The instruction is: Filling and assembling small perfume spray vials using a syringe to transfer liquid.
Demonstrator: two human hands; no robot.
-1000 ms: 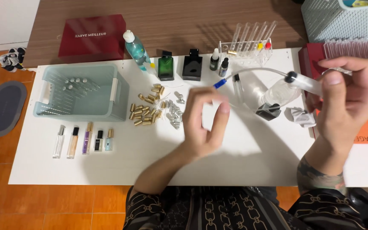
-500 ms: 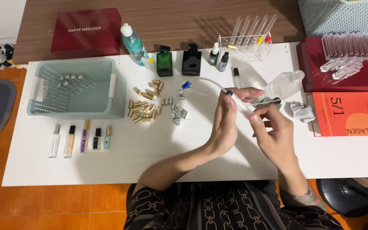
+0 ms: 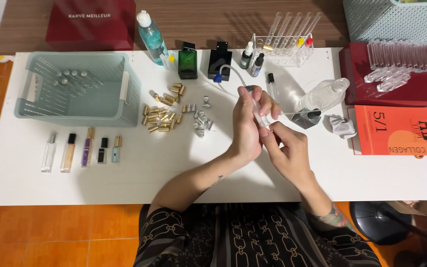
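Observation:
My left hand and my right hand meet over the middle of the white table. Between them they hold a small clear vial, with a thin clear tube curving up from it toward a black square bottle. The left fingers wrap the vial's upper part; the right fingers pinch its lower end. A pile of gold caps and silver sprayer parts lies just left of my hands.
A pale green basket with several vials stands at the left, above a row of small spray bottles. A green bottle, a test-tube rack, a lying clear bottle, red boxes and an orange box surround them.
My right hand came down from the upper right to meet the left hand at the table's middle. Both hands now close around the vial; the view has shifted slightly.

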